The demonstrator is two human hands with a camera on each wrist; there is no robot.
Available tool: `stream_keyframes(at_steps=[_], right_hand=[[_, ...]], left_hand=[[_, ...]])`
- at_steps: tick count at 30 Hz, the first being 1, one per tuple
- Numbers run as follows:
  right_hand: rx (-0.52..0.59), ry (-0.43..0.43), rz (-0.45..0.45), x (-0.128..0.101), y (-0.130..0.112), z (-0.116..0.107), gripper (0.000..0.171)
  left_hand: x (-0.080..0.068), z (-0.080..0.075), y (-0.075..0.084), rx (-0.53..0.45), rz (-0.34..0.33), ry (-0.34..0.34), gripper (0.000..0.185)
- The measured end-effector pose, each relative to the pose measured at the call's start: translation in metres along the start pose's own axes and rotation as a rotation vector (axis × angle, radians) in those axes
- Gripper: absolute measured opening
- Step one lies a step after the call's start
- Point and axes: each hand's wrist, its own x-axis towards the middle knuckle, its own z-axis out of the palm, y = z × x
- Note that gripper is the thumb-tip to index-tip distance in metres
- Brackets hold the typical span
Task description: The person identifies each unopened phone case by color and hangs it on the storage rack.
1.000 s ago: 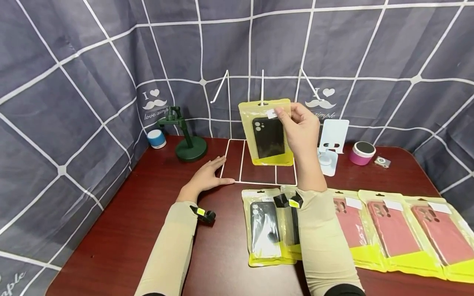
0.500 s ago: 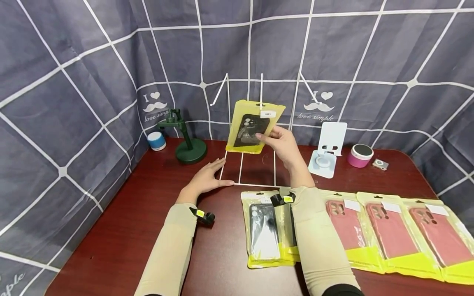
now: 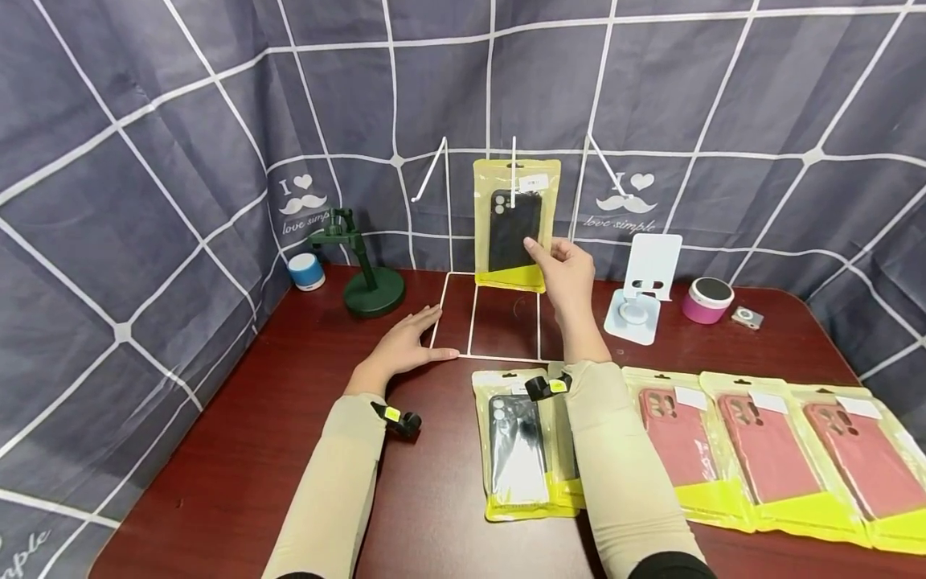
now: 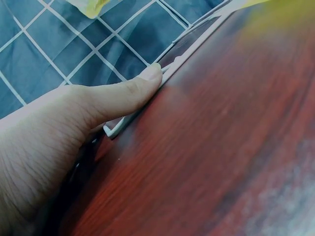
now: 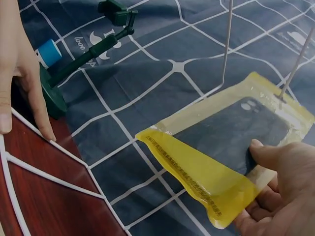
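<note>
Dark red table [image 3: 246, 394], gray grid cloth [image 3: 673, 88] behind, and my right hand [image 3: 569, 277] is pinching the black-case pouch [image 3: 505, 241] by its lower right edge at upper center, seemingly threaded on the middle prong [image 3: 514, 189]. Tug forward and it'd probably slip off; right arm [image 3: 625, 458]'s stretched out, left hand [image 3: 401, 344] splayed loosely on the rack [image 3: 499, 358], gripping nothing.

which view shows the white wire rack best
The head view: it shows the white wire rack with all three prongs and most of its base. The left wrist view shows only a strip of base by the left hand; the right wrist view, just cropped parts.
</note>
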Motion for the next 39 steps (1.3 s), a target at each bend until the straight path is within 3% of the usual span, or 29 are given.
stream_keyframes(at_steps=[8, 17, 23, 34, 39], right_hand=[[-0.026, 0.074, -0.033, 0.001, -0.008, 0.001, 0.041], [-0.03, 0.016, -0.039, 0.002, -0.011, -0.002, 0.031], [-0.136, 0.009, -0.055, 0.003, -0.01, -0.009, 0.032], [-0.32, 0.048, -0.184, 0.006, -0.016, -0.028, 0.03], [-0.259, -0.01, -0.202, -0.004, -0.028, -0.032, 0.023]], left_hand=[[0.0, -0.003, 0.001, -0.001, 0.003, 0.002, 0.108], [-0.001, -0.004, 0.002, -0.005, -0.006, 0.012, 0.107], [-0.003, -0.003, 0.002, 0.003, 0.001, 0.006, 0.107], [-0.001, -0.002, 0.001, 0.012, 0.015, 0.015, 0.107], [-0.001, 0.001, 0.001, 0.012, 0.008, 0.02, 0.107]])
